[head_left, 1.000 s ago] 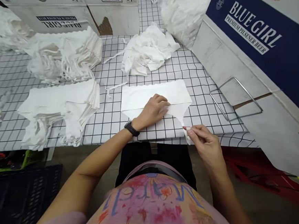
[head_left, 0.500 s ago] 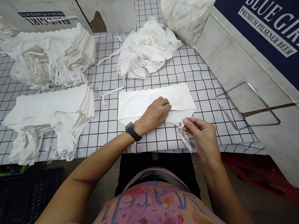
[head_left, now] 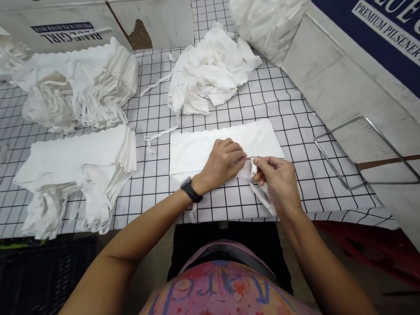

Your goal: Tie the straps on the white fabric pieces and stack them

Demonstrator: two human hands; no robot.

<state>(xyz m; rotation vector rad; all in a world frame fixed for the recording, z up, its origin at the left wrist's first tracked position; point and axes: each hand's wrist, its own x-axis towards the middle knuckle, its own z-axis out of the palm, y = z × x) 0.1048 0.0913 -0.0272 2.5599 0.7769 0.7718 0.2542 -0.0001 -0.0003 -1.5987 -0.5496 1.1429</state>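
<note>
Across the surface (head_left: 150, 182), your right hand (head_left: 282, 185) pinches a strap (head_left: 253, 168); your left hand (head_left: 220, 165) rests on the garment (head_left: 192, 151), grip unclear.

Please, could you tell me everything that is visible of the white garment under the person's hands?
The garment is plain white and looks like thin, soft fabric. Its wide part lies flat on the checked cloth, slightly slanted, with a finely wavy far edge. Narrow straps trail from its near side toward the person. The left hand rests on its middle, and the right hand pinches a small piece at its near right side. The hands hide part of it.
</note>
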